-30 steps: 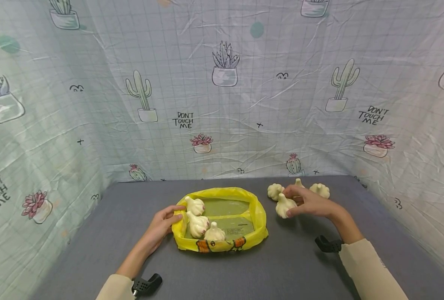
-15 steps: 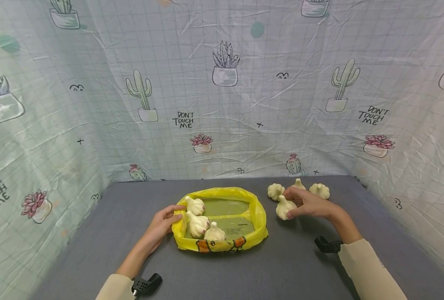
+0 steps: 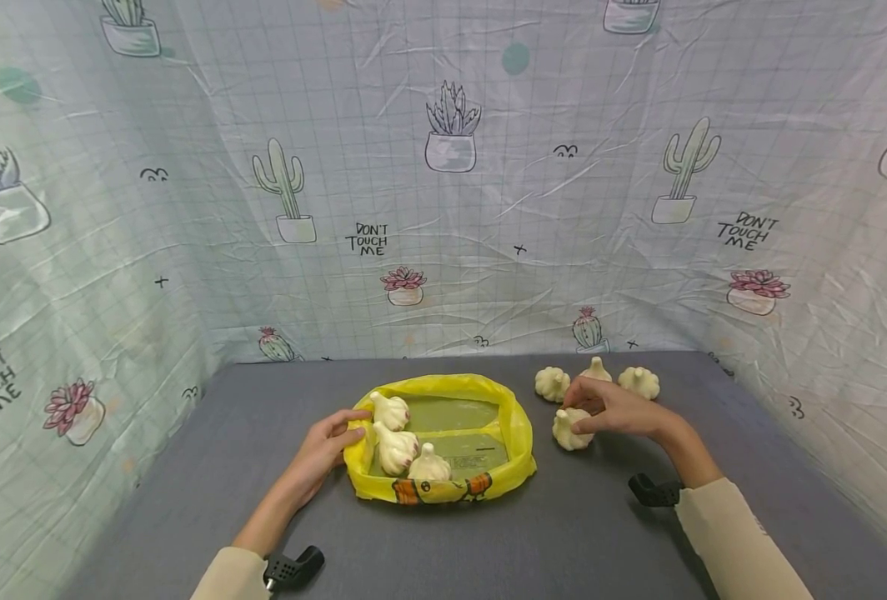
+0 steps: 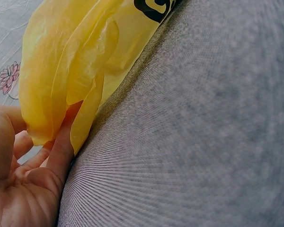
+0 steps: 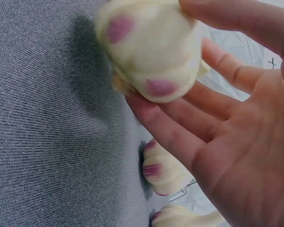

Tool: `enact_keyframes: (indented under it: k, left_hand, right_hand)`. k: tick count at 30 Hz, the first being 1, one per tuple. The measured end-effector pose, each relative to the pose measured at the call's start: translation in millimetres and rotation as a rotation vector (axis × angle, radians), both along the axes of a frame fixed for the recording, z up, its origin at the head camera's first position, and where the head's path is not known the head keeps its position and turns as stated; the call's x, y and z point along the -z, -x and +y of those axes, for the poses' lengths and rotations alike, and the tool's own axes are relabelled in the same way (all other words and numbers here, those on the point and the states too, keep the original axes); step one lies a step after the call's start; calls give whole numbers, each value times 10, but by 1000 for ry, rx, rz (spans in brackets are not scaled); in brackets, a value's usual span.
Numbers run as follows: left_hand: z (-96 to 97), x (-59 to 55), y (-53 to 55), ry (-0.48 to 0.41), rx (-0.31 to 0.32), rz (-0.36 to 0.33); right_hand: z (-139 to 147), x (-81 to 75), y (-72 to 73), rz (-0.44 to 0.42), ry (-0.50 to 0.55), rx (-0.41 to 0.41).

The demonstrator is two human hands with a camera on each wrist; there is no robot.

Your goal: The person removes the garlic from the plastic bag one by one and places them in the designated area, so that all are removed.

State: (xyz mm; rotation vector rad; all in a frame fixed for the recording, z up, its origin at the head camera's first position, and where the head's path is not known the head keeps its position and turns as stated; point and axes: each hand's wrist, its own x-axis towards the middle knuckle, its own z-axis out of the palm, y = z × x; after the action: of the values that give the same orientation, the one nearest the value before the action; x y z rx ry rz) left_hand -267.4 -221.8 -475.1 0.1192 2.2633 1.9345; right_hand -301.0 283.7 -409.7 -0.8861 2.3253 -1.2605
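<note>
My left hand grips the left rim of a yellow plastic bag, which lies wide open with its edge rolled down. In the left wrist view the yellow film passes between the thumb and fingers. Inside the bag, along its left and front, sit three garlic bulbs. To the right of the bag my right hand holds another garlic bulb between thumb and fingers. Purple patches show on this bulb in the right wrist view, close over the grey cloth.
Behind the right hand stand three more garlic bulbs, one at left, one partly hidden by the hand and one at right. A grey cloth covers the table. A printed curtain encloses the back and sides.
The garlic bulb in my right hand has moved slightly down and toward me, and has tilted so its stem no longer points straight up. The left hand and the bag have stayed put.
</note>
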Motion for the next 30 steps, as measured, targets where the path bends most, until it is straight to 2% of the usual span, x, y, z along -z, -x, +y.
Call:
enact_keyframes:
  k: [9,18,30]
  left_hand:
    - [6,-12,-10,16,-10,0]
    - [1,-16,-20,20,-10,3]
    - [14,-21,-23,1,-14,0]
  right_hand:
    - [5,34,4,-25,24,-30]
    - [0,56,19,9,-11,-9]
    - [26,68,28,-20,-22,2]
